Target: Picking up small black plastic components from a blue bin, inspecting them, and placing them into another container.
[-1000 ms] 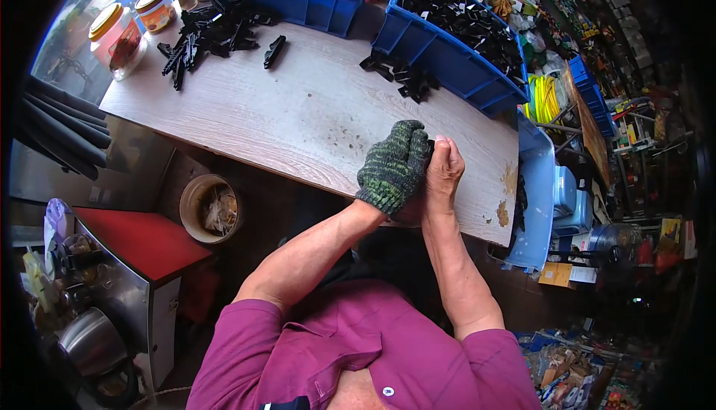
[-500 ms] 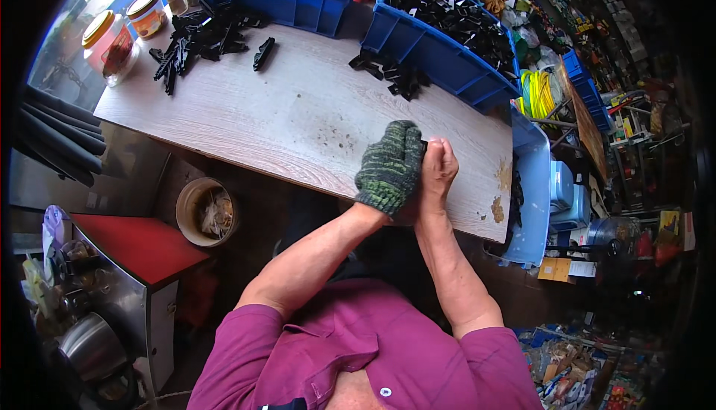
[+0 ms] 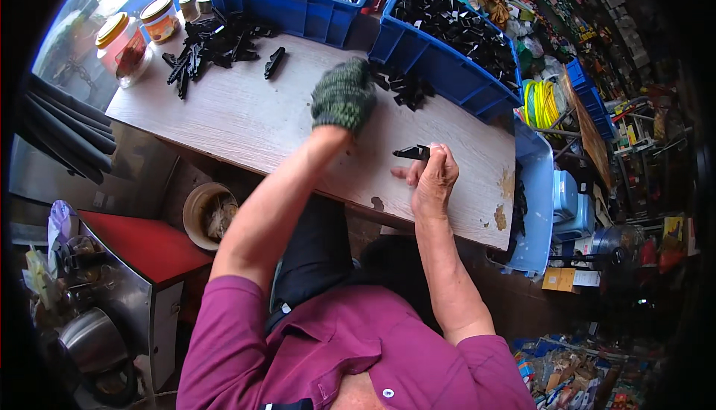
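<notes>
In the head view my right hand (image 3: 435,182) is bare and pinches a slim black plastic part (image 3: 412,152) between thumb and fingers, with its tip pointing left over the table. My left hand (image 3: 344,96), in a dark green knitted glove, is farther up the table. It is nearest to a small heap of black plastic parts (image 3: 406,88) lying in front of the right-hand bin. The left fingers are smeared by motion and hidden behind the glove's back. Another black part (image 3: 275,62) lies alone to the left, beside a larger pile of similar parts (image 3: 216,46).
Two blue bins (image 3: 291,7) (image 3: 444,74) filled with black parts stand along the table's far edge. Lidded jars (image 3: 121,48) sit at the far left. A light blue tub (image 3: 533,193) is against the right edge, and a round bucket (image 3: 201,212) stands on the floor at left.
My hands were together over the table's near right part. The left has moved away, up and left toward the small heap; the right stays back, now showing the black part.
</notes>
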Demonstrator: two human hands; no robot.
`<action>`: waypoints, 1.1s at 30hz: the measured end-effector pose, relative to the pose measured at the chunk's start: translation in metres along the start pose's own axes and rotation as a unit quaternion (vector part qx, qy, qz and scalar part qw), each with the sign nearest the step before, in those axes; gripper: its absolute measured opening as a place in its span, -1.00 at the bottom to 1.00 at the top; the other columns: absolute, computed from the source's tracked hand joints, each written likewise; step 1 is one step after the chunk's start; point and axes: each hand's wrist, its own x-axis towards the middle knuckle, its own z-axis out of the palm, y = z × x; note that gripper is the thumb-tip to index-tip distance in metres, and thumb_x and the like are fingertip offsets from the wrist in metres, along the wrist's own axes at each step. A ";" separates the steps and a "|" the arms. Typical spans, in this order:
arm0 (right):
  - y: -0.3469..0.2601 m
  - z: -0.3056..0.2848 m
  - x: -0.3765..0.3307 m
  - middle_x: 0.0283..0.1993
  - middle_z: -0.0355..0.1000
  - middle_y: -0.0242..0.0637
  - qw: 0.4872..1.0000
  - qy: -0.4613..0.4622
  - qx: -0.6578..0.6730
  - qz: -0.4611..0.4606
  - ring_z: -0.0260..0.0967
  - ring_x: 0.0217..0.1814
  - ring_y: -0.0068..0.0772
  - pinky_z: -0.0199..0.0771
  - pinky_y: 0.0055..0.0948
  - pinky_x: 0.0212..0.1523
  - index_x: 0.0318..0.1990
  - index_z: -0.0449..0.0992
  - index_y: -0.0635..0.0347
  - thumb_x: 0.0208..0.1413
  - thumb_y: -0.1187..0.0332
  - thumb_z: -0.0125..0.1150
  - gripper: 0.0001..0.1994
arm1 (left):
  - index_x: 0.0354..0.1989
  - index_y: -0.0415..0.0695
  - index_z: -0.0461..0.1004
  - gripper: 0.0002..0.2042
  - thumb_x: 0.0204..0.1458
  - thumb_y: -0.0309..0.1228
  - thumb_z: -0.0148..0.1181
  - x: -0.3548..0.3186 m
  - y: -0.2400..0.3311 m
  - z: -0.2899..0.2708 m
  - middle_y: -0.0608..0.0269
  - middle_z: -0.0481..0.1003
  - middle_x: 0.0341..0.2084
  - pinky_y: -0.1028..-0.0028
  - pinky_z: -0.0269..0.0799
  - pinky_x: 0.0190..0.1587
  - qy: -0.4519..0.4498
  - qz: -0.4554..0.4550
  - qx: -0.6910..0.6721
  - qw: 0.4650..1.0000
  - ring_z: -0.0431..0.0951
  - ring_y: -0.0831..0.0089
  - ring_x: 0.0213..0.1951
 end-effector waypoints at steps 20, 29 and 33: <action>-0.037 -0.041 0.050 -0.76 -0.05 -0.42 0.944 0.286 0.039 0.156 0.06 -0.73 -0.42 0.62 0.14 -0.38 -0.44 0.21 0.10 0.17 0.03 0.10 -0.63 | -0.02 -0.10 0.54 -0.66 0.02 -0.29 0.26 -0.003 -0.005 -0.015 0.02 0.59 -0.09 0.25 0.49 0.00 -0.088 -0.076 -0.132 0.984 0.60 0.08 -0.08; -0.045 -0.055 0.044 -0.77 0.03 -0.41 0.972 0.178 -0.022 0.150 0.16 -0.64 -0.43 0.59 0.08 -0.31 0.09 0.38 0.25 0.19 -0.07 0.11 -0.45 | 0.05 -0.24 0.48 -0.61 0.05 -0.39 0.33 -0.052 0.021 -0.007 0.06 0.60 -0.22 0.45 0.50 -0.13 -0.117 -0.165 -0.430 0.880 0.58 0.43 -0.22; -0.017 -0.024 0.026 -0.78 0.10 -0.49 0.987 -0.036 -0.043 0.148 0.06 -0.77 -0.52 0.41 -0.35 -0.65 -0.22 0.50 0.21 0.19 -0.01 0.24 -0.60 | 0.10 -0.19 0.44 -0.59 0.07 -0.37 0.29 -0.074 0.037 0.012 0.08 0.60 -0.29 0.35 0.51 -0.12 -0.125 -0.117 -0.450 0.877 0.61 0.32 -0.26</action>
